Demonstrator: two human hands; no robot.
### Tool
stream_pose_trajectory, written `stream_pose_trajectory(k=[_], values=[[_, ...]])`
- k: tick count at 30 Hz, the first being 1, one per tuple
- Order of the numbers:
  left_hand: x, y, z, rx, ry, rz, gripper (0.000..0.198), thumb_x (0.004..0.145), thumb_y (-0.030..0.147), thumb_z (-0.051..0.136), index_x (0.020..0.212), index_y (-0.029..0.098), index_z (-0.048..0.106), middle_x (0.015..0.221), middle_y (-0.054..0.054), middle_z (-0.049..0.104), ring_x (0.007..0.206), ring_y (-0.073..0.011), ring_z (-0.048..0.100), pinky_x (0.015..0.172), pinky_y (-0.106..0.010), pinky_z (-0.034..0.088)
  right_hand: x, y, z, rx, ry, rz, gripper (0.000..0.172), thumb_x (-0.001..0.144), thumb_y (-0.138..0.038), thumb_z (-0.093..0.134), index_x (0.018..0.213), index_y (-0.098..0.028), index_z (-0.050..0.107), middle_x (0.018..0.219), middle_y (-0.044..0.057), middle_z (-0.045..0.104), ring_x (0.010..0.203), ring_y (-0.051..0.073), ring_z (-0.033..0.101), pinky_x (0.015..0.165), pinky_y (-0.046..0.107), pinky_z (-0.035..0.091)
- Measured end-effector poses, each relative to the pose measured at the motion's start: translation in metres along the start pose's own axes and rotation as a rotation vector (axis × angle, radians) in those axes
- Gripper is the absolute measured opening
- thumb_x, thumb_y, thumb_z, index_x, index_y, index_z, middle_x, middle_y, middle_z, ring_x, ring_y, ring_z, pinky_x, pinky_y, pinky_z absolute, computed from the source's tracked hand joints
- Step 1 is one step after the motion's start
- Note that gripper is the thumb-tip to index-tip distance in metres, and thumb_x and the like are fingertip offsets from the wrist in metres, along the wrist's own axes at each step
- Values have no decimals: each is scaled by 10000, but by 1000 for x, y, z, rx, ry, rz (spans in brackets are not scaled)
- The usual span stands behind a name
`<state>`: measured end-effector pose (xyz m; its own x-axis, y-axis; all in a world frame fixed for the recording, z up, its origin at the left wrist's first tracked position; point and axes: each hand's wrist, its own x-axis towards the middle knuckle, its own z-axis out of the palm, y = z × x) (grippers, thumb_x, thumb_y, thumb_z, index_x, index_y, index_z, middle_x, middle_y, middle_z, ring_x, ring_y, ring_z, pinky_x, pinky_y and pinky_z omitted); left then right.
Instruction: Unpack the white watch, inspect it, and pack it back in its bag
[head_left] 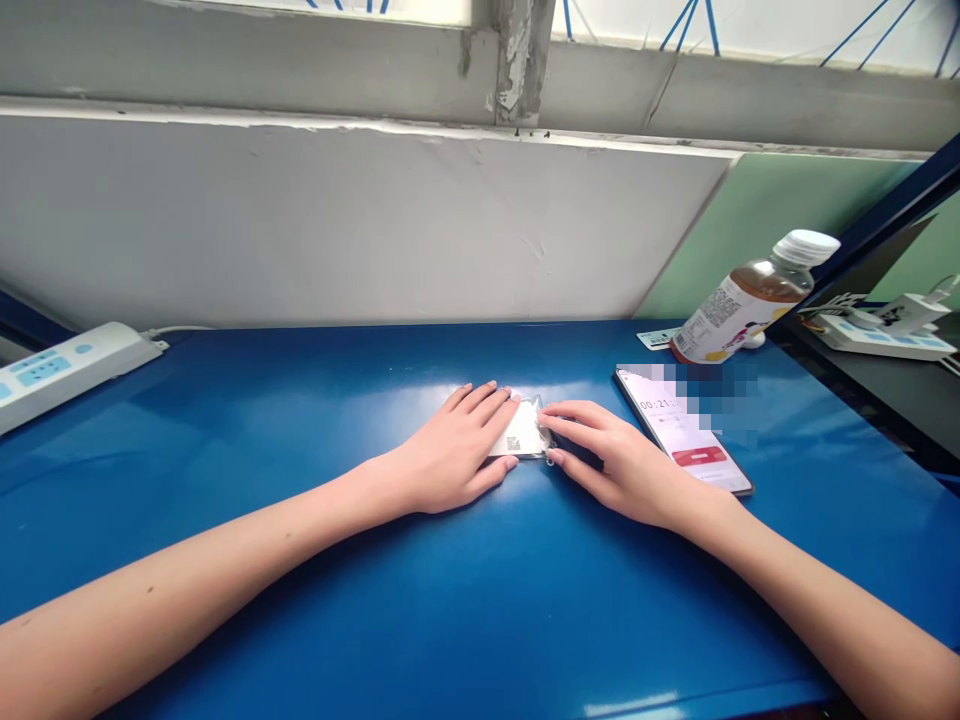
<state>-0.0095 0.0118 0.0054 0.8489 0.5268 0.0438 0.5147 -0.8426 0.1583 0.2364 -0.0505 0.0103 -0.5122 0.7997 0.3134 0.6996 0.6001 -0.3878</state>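
A small white packet with a printed code [523, 436] lies flat on the blue table [300, 420]. My left hand [457, 455] rests on its left part, fingers stretched out flat and pressing down. My right hand [611, 460] touches the packet's right edge with its fingertips, fingers extended and close together. Most of the packet is hidden under the two hands.
A phone [682, 440] with a timer on its screen lies just right of my right hand. Behind it stands a tilted drink bottle [750, 300] with a white cap. A white power strip [60, 370] sits at the far left, another power strip [885, 335] at the far right.
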Motion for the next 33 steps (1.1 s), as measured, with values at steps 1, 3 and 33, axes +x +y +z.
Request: stream_pose_trajectory(k=[1, 3, 33], values=[[0, 0, 0, -1, 3, 2, 647, 1018, 466, 385, 1529, 79, 298, 1582, -209, 340, 1486, -362, 268, 1195, -523, 234, 0, 0, 0, 16, 4, 12, 372, 990, -280, 519, 1354, -223, 567, 1343, 141, 604, 1242, 289, 589, 1021, 463, 544], [-1, 0, 1, -5, 15, 4, 640, 1016, 465, 391, 1527, 90, 300, 1579, -202, 351, 1484, -357, 276, 1192, -520, 242, -1, 1, 1, 42, 7, 31, 382, 985, -295, 530, 1362, -242, 567, 1355, 133, 603, 1250, 294, 590, 1026, 469, 543], [0, 0, 2, -27, 43, -1, 632, 1003, 445, 420, 1523, 100, 319, 1565, -202, 377, 1483, -360, 280, 1188, -537, 257, 2, -2, -1, 0, -51, -53, 462, 987, -237, 509, 1449, -221, 505, 1466, 117, 560, 1450, 316, 390, 1115, 553, 461]])
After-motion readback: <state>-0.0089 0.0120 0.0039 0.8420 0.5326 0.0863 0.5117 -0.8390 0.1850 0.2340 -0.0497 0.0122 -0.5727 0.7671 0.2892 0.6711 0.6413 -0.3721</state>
